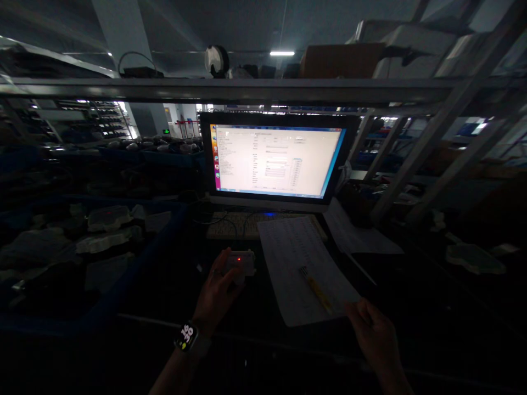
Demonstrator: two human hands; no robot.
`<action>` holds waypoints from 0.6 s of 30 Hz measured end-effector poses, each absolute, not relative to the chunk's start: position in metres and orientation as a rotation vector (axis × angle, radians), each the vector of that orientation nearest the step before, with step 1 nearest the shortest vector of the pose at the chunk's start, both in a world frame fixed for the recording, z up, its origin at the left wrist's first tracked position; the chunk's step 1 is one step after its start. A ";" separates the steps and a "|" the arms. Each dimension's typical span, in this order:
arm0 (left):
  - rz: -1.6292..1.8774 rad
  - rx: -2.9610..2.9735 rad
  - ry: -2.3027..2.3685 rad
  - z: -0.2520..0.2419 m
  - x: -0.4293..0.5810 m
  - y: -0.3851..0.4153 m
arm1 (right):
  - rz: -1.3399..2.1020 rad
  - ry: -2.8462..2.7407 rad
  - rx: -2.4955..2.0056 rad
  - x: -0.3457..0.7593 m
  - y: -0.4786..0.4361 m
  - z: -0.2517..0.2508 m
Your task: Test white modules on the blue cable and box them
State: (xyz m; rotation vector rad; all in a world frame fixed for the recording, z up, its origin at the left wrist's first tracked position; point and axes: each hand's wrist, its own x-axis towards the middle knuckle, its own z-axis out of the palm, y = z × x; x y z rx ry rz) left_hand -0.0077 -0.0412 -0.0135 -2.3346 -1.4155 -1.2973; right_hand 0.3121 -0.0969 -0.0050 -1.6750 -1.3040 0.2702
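My left hand (216, 291), with a lit smartwatch (187, 336) on its wrist, grips a small pale box-shaped device (248, 264) that shows a red light. The device's exact kind is too dark to make out. On the right, my right hand (376, 332) has its fingers closed at the lower right corner of a printed paper sheet (284, 263). A yellow pen-like stick (319, 292) with a dark striped end lies across that sheet. The paper's upper part covers some of a light keyboard (226, 226).
Behind the keyboard stands a lit monitor (247, 159) showing a form. A blue bin (164, 247) at left holds several pale, bagged parts. More papers (362, 241) lie to the right, near slanted metal posts (424, 164). Overhead runs a shelf (247, 90) carrying boxes.
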 end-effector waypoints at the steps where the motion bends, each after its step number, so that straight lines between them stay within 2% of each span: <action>1: -1.286 -2.335 -1.425 -0.013 -0.008 -0.042 | 0.269 -1.304 -1.673 0.312 -0.097 -0.006; 18: -1.263 -2.361 -1.490 -0.008 -0.007 -0.044 | 0.233 -1.300 -1.682 0.314 -0.097 -0.008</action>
